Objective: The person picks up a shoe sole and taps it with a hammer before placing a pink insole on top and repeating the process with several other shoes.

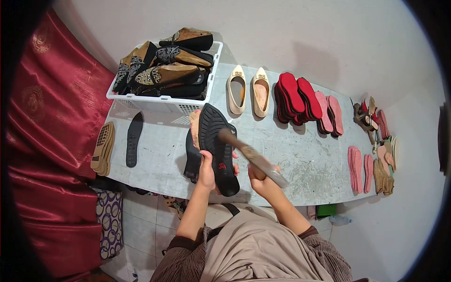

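A shoe with a black ridged sole (213, 141) facing up is in my left hand (206, 171), thumb along its side and fingers round the other edge. Red marking shows near the heel. A tan strip shows past the toe's left edge. My right hand (263, 178) is closed round a hammer (251, 155), blurred by motion, its brown rounded end overlapping the middle of the sole in this view. Behind the held shoe, another black shoe (191, 157) rests on the table (159, 155), partly hidden.
A white basket (164, 99) holds several black shoes on wooden lasts. Along the back stand cream flats (237, 91), red soles (291, 94) and pink soles (334, 115). Brown soles (103, 148) and one black sole (135, 139) lie left. More shoe parts (366, 115) sit right.
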Motion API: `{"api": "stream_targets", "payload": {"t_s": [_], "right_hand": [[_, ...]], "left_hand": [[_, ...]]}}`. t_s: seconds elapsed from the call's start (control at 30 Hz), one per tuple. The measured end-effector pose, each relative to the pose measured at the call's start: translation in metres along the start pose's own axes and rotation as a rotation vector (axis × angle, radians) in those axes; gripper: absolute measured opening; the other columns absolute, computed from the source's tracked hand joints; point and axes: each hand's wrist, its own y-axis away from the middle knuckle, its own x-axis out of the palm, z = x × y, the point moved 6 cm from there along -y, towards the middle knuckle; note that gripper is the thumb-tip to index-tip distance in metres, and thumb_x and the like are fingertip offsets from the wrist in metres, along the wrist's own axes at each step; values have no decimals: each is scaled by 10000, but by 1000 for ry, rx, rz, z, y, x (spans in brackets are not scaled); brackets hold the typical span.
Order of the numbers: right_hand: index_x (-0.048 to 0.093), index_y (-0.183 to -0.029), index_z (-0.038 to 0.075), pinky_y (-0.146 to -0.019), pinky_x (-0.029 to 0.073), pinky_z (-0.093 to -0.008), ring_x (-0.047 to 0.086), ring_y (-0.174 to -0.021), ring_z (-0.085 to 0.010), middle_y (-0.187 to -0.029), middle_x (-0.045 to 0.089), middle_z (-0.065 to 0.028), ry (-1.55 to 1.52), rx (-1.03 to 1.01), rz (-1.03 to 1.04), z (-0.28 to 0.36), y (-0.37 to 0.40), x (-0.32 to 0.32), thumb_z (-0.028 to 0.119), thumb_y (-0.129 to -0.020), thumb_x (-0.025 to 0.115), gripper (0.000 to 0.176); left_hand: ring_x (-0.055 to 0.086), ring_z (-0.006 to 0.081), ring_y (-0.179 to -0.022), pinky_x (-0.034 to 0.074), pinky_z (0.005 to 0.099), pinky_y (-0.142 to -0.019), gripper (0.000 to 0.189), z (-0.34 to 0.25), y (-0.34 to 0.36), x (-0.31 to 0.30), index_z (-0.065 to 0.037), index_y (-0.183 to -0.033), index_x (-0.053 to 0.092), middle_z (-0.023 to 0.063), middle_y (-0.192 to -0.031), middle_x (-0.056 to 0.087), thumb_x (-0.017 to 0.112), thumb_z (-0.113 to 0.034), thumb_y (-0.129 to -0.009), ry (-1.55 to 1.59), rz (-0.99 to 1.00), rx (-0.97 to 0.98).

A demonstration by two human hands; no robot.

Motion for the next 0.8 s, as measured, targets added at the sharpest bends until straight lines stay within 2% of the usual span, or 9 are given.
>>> {"api": "stream_targets", "payload": {"t_s": [0.03, 0.07, 0.23, 0.33, 0.4, 0.57, 0.7, 0.77, 0.8], "right_hand": [[568, -860, 92, -484, 440, -346, 591, -563, -329, -608, 567, -119, -47, 54, 108, -2, 3, 4, 28, -693, 615, 185], [574, -838, 89, -486, 444, -335, 587, -544, -315, -597, 561, -110, 60, 68, 143, 1, 6, 2, 31, -685, 626, 171], [546, -756, 36, -482, 442, -331, 572, -524, -327, -591, 535, -147, -48, 111, 69, 7, 27, -10, -10, -683, 609, 107], [556, -758, 46, -477, 439, -327, 562, -511, -317, -587, 533, -139, -39, 140, 190, -4, 34, -17, -3, -678, 607, 107], [585, -826, 84, -492, 434, -322, 588, -550, -276, -613, 570, -116, -98, 153, 237, -19, 48, -19, 114, -686, 650, 157], [588, -841, 89, -489, 431, -331, 576, -540, -281, -616, 572, -118, -45, 168, 332, -19, 55, -45, 127, -674, 662, 187], [593, -835, 101, -482, 423, -335, 568, -533, -283, -617, 572, -110, -143, 189, 316, -28, 68, -61, 154, -676, 672, 186], [593, -829, 105, -478, 419, -337, 563, -528, -283, -613, 570, -108, -55, 170, 343, -26, 62, -75, 179, -685, 680, 184], [594, -822, 108, -474, 416, -338, 559, -523, -283, -610, 568, -106, 33, 151, 370, -26, 61, -80, 204, -694, 688, 186]], "left_hand": [[603, 252, -639, 511, 360, -563, 771, -3, -1, 1, 10, -1087, 449, 172, -786, 588, 242, -688, -834, -24, -16, -6], [603, 252, -640, 513, 358, -583, 792, -3, -1, -3, 21, -1071, 462, 175, -713, 585, 232, -698, -828, -49, -191, -1], [608, 242, -648, 517, 357, -606, 808, 6, 0, 2, 24, -1015, 515, 170, -778, 604, 208, -702, -832, -94, -116, 44], [596, 217, -718, 510, 362, -625, 823, 12, -7, 3, 22, -1008, 520, 96, -842, 564, 177, -705, -832, -236, -98, 94], [596, 228, -626, 513, 347, -589, 789, 16, -6, 9, 23, -980, 527, 116, -868, 609, 207, -687, -850, -34, -164, 87], [579, 231, -616, 498, 351, -551, 814, 5, -10, 40, 14, -1005, 496, 125, -794, 571, 210, -725, -820, -111, -217, 152], [519, 250, -591, 446, 379, -571, 824, 20, -9, 55, -21, -1011, 473, 95, -883, 520, 212, -768, -782, 87, -202, 87], [513, 242, -610, 435, 386, -581, 796, 15, -13, 68, -49, -1035, 467, 74, -918, 509, 235, -766, -780, 180, -208, 278], [509, 257, -608, 444, 391, -600, 848, 21, -16, 66, -11, -1006, 456, 119, -769, 511, 215, -786, -763, 195, -270, 315]]}}
